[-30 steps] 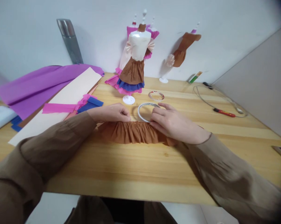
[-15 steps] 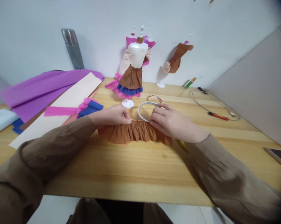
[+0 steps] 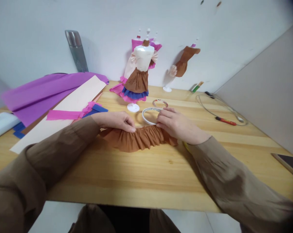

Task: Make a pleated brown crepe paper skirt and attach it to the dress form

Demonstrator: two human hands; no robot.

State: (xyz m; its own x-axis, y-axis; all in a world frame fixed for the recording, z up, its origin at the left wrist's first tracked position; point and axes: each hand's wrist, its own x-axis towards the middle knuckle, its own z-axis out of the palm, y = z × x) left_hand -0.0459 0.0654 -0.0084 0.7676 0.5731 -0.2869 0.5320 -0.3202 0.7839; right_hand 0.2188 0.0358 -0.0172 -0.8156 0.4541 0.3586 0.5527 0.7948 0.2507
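A gathered strip of brown crepe paper (image 3: 139, 139) lies across the table in front of me, its ruffles hanging toward me. With thumb and fingers closed, my left hand (image 3: 119, 121) pinches its upper edge left of the middle. My right hand (image 3: 174, 124) is closed on a thin white roll of tape (image 3: 149, 120) and rests over the right part of the strip's upper edge. Whether its fingertips also grip the paper is hidden. Just behind the white roll lies a second, patterned roll of tape (image 3: 160, 101).
A small dress form (image 3: 143, 58) in a brown, blue and pink skirt stands behind my hands. Another form wears a brown paper dress (image 3: 184, 63). Purple crepe paper (image 3: 44, 92) and a cream strip (image 3: 64, 111) lie left. A red-handled tool (image 3: 225, 121) and a phone (image 3: 288, 163) lie right.
The white roll of tape has shifted slightly left and tipped flatter with my right hand. The brown ruffle's lower edge has spread a little toward me. My left hand keeps its pinch.
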